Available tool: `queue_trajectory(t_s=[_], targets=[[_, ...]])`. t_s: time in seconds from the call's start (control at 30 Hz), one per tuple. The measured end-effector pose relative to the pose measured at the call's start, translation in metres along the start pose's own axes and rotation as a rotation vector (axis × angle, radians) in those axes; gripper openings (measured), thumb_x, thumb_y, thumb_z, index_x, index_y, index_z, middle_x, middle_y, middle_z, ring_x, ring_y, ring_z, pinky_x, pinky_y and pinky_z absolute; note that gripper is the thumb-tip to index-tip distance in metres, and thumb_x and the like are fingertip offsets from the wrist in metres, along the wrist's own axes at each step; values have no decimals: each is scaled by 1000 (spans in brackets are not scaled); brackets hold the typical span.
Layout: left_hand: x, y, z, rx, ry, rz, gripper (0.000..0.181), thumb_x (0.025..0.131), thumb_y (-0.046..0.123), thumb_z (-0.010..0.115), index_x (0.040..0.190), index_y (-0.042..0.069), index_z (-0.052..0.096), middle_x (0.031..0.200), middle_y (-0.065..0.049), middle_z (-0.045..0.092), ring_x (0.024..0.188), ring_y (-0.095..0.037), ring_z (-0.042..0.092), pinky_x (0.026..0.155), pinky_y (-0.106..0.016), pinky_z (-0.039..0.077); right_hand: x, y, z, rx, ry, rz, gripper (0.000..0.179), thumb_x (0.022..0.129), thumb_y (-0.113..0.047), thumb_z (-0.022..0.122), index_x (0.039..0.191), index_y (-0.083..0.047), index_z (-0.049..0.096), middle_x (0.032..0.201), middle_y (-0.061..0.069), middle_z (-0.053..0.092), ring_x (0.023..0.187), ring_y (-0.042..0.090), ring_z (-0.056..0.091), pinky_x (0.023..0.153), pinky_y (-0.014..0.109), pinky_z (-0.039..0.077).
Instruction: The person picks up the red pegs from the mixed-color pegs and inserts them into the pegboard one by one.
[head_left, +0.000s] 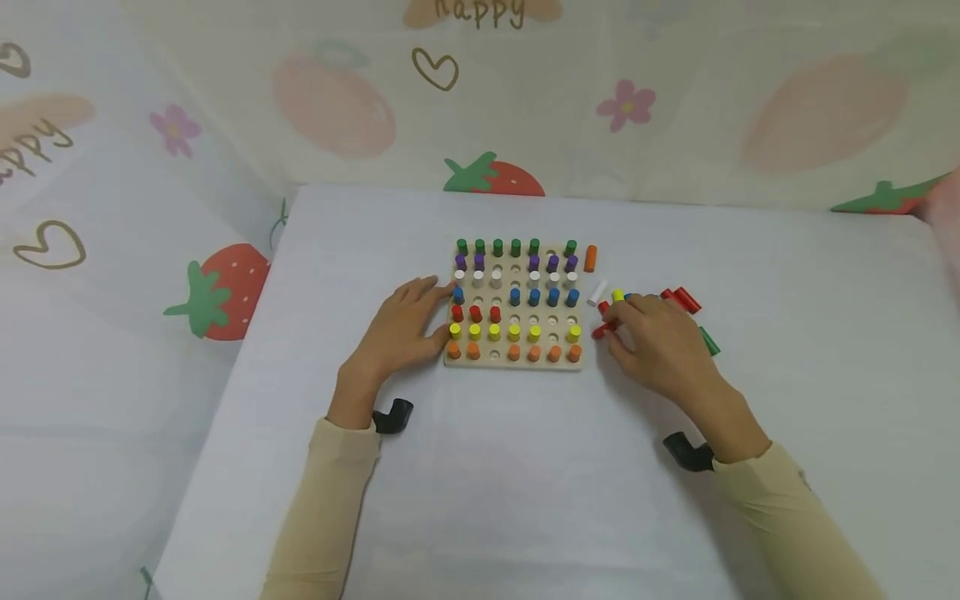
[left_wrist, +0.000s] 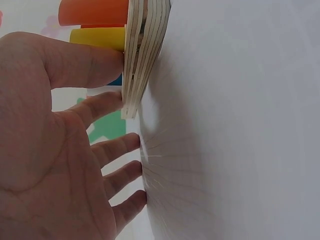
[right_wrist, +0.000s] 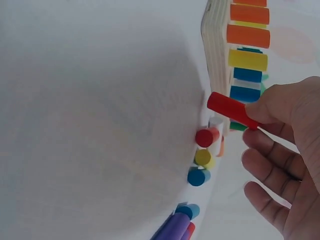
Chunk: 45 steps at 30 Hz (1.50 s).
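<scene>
A wooden pegboard [head_left: 495,364] with rows of coloured pegs lies on the table. Green, purple, white, blue, red, yellow and orange rows run from back to front, with several bare holes; the red row has pegs only in its three left holes. At the board's left side, my left hand [head_left: 401,329] touches the edge with thumb and index finger, its other fingers spread on the table. Right of the board, my right hand [head_left: 663,346] pinches a red peg [right_wrist: 227,107] between thumb and index finger, tilted and close over the table.
Loose pegs lie right of the board: an orange peg [head_left: 591,258], a white peg [head_left: 597,292], a green peg [head_left: 709,340], a purple peg [right_wrist: 172,227] and several others, partly behind my right hand. A patterned cloth [head_left: 525,100] hangs behind the table.
</scene>
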<state>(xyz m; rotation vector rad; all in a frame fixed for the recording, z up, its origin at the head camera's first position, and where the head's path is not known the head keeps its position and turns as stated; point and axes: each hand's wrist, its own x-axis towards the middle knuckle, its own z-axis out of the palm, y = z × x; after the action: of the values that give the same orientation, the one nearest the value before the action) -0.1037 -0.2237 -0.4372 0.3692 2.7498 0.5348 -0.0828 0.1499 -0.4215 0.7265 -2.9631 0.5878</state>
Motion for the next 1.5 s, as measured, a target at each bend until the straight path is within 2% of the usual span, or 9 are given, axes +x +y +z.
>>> queue_trajectory(t_s=[0.3,0.57,1.03,1.23,1.5], targets=[[1,4,3,-22,-3,-10,69,98,35,55,164,19,41,174,-15,31,163,-40,24,135,-61,20,6,-3,-5,17,-9,-25,24,91,-14,78,114,-6,74,105,12,77,100,31,68,93,49,59],[-1,4,-2,-20,-5,-5,68,99,35,55,163,19,41,173,-16,32,163,-40,25,135,-59,20,14,-10,-4,32,6,-52,21,91,-13,79,111,-8,75,103,9,76,95,27,64,91,45,56],[-2,1,0,-17,-7,5,68,100,37,54,164,20,40,174,-15,32,163,-40,25,135,-60,20,30,-26,-7,37,-62,-48,23,91,-17,80,112,-7,75,107,11,76,103,30,67,104,50,56],[-1,1,1,3,-9,-3,68,100,38,54,164,21,40,174,-14,32,163,-39,25,135,-60,21,37,-32,-6,46,-57,-84,21,92,-17,81,110,-7,75,104,10,76,100,30,65,107,50,55],[0,0,1,7,-8,-6,69,100,39,54,165,22,39,174,-13,31,163,-38,25,135,-60,21,46,-41,-4,61,-61,-141,20,93,-19,80,107,-7,75,107,10,78,107,30,69,109,50,54]])
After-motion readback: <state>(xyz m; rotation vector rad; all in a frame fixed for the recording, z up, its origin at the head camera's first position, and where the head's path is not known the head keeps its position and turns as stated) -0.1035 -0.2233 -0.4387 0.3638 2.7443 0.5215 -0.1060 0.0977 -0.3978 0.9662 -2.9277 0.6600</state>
